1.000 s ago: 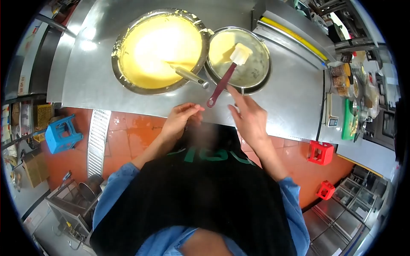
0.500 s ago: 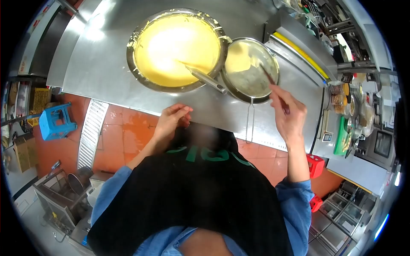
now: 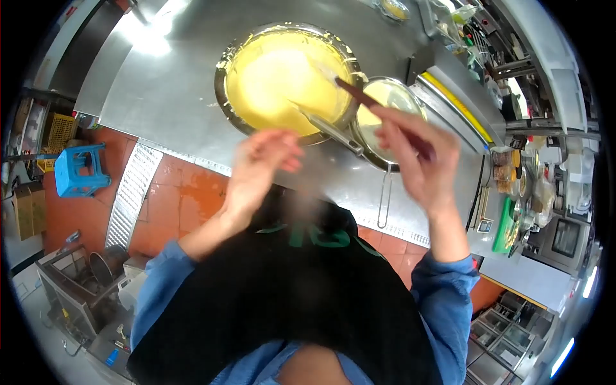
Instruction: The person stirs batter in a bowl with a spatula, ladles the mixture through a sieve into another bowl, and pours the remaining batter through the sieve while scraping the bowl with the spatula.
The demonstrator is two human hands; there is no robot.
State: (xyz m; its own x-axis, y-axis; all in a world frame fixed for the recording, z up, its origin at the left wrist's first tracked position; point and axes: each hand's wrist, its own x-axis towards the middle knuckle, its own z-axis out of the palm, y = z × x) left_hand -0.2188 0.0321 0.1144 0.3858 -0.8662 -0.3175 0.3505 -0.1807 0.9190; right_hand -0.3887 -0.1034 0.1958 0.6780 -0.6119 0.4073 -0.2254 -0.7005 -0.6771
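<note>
My right hand (image 3: 420,154) is closed around the brown handle of a spatula (image 3: 356,93); its pale head is blurred over the right side of a large steel bowl (image 3: 221,96) of smooth yellow batter (image 3: 266,83). A steel-handled utensil (image 3: 333,133) leans on the bowl's front right rim, its working end sunk in the batter. Just right of the bowl, a round wire sieve (image 3: 385,199) with a long looped handle lies over another vessel, with yellow batter in it. Near the big bowl's front rim, my left hand (image 3: 256,167) is empty, fingers loosely bent and blurred.
The steel worktable (image 3: 160,96) has its front edge before me. A metal unit with a yellow strip (image 3: 455,106) stands at the right. Further right are jars (image 3: 504,173) and a green cutting board (image 3: 505,224). A blue stool (image 3: 80,170) stands on the tiled floor, left.
My right hand has lifted the spatula from the sieve and carried it left over the big bowl. My left hand has risen toward the bowl's front rim. The view has shifted slightly.
</note>
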